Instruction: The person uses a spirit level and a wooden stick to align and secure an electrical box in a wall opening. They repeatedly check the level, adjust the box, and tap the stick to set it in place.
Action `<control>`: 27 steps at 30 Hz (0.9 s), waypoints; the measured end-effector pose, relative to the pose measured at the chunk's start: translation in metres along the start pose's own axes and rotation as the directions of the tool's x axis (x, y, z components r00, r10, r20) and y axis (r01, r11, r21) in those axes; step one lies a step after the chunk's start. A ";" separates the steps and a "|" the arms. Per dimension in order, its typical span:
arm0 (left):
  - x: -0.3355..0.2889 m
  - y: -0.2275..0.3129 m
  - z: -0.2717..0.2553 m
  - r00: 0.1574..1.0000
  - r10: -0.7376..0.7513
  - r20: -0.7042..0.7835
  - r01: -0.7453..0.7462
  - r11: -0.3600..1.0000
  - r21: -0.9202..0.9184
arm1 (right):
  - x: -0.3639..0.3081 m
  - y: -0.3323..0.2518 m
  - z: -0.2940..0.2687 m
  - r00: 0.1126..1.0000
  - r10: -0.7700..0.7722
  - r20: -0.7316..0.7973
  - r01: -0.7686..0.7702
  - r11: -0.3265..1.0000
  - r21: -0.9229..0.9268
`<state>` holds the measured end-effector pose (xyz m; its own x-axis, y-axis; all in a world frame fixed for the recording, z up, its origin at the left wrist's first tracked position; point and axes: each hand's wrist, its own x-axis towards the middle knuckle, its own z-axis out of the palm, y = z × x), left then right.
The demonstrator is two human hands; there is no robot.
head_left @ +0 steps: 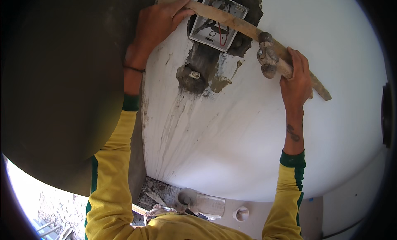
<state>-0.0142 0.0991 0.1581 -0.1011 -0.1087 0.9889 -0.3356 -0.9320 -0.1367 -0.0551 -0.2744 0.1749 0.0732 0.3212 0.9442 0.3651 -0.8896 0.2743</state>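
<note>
A long wooden strip (231, 20) lies across the front of a white electrical box (205, 41) set into a rough cutout in the wall. My left hand (156, 27) pinches the strip near its left end, thumb below and fingers above. Toward the other end, my right hand (297, 78) is closed around the handle of a hammer (268, 56) and also against the strip. The hammer's dirty metal head points up and left, overlapping the strip. Inside the box are dark wires and a red wire (221, 38), partly covered by the strip.
The white wall (240, 145) has a second chipped hole (192, 78) below the box and grey streaks. A dark surface (62, 82) fills the left side. Below are rubble (153, 190), a grey container (187, 196) and a white cup-like object (240, 214).
</note>
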 end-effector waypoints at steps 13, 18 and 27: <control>0.017 0.013 -0.017 0.990 -0.120 0.073 0.134 0.963 -0.233 | 0.008 0.006 -0.002 0.999 -0.051 -0.009 0.050 0.996 -0.070; 0.017 0.018 -0.015 0.981 -0.162 0.109 0.184 0.955 -0.231 | 0.017 -0.012 -0.008 0.998 -0.054 0.033 0.056 0.995 -0.077; 0.013 0.014 -0.008 0.990 -0.132 0.047 0.140 0.954 -0.264 | 0.024 -0.051 0.016 0.970 -0.242 0.011 0.242 0.966 -0.087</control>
<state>-0.0277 0.0876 0.1688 -0.0117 -0.0003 0.9999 -0.5814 -0.8136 -0.0071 -0.0573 -0.2164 0.1813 -0.0076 0.5307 0.8475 0.2896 -0.8100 0.5099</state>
